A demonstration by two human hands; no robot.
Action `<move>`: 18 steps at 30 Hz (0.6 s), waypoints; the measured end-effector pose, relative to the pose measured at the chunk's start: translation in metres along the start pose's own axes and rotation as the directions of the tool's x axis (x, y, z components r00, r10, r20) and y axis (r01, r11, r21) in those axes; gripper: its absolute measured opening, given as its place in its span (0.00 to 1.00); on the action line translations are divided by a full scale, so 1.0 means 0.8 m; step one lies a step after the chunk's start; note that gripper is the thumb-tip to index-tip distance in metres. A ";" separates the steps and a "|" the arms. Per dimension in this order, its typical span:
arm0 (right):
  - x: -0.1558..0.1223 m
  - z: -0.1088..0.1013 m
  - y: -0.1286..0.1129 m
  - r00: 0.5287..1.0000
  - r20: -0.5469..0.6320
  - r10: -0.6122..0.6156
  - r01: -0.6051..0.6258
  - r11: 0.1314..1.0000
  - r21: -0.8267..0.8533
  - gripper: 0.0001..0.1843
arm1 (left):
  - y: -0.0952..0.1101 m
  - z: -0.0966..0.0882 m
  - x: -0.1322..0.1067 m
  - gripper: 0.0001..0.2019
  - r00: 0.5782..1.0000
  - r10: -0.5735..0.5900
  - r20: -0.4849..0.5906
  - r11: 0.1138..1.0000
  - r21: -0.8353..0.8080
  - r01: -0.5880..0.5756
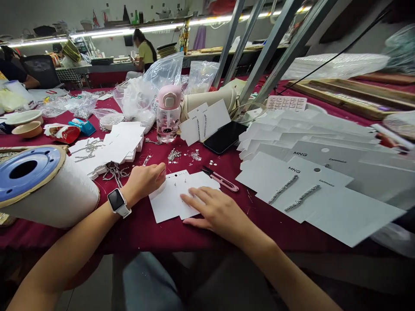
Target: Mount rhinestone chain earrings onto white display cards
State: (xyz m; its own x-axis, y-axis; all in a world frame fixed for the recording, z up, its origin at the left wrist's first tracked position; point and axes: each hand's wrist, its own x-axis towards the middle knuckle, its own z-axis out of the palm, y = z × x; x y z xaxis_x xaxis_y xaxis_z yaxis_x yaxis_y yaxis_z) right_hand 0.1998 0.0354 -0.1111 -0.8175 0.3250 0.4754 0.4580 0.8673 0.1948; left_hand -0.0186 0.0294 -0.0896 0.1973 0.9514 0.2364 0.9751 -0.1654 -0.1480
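Observation:
My left hand [145, 180], with a white smartwatch [118, 202] on the wrist, rests curled at the upper left corner of a white earring card [175, 194] on the dark red tablecloth; its fingers are closed and what they hold is hidden. My right hand [215, 211] lies flat with fingers stretched on the lower right of the same small stack of cards. Pink thread snips [222, 178] lie just right of the cards. Loose silver earrings [174, 154] are scattered behind them.
A large white roll with a blue core [39, 183] lies at left. Overlapping finished cards with silver earrings [293, 192] fill the right. A pink-capped bottle [168, 113], a black phone [224, 136], blank card stacks [121, 142] and plastic bags stand behind. A person sits far back.

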 end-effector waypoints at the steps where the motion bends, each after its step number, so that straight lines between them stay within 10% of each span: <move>1: -0.001 0.000 -0.007 1.000 -0.019 -0.022 0.021 0.999 -0.044 0.24 | -0.001 -0.001 0.000 0.11 1.000 0.001 0.002 1.000 -0.007 -0.001; 6: -0.001 -0.014 -0.012 0.969 -0.128 -0.212 0.167 0.941 -0.295 0.11 | -0.005 -0.005 0.000 0.09 0.992 -0.059 -0.114 0.988 -0.147 0.042; 11: -0.004 -0.044 0.004 0.904 -0.408 0.126 -0.217 0.958 -0.186 0.05 | -0.007 -0.012 0.002 0.10 0.947 -0.226 -0.228 0.900 -0.421 0.113; 13: -0.010 -0.054 0.020 0.773 -0.523 0.358 -0.442 0.896 -0.041 0.04 | -0.008 -0.014 0.002 0.11 0.932 -0.287 -0.222 0.829 -0.545 0.125; 15: -0.015 -0.062 0.044 0.526 -0.587 0.615 -0.619 0.751 0.231 0.05 | -0.009 -0.015 0.003 0.11 0.920 -0.326 -0.216 0.777 -0.615 0.131; 18: -0.018 -0.077 0.090 0.132 -0.423 0.896 -0.485 0.431 0.761 0.07 | -0.009 -0.013 0.003 0.10 0.925 -0.326 -0.195 0.782 -0.606 0.148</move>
State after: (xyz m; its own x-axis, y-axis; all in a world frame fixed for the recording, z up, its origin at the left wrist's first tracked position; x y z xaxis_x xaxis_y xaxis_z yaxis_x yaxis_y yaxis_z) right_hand 0.2662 0.0700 -0.0508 0.4507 0.6606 0.6004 0.3276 0.5032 -0.7996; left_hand -0.0240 0.0300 -0.0784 -0.1153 0.8836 0.4538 0.8530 -0.1460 0.5010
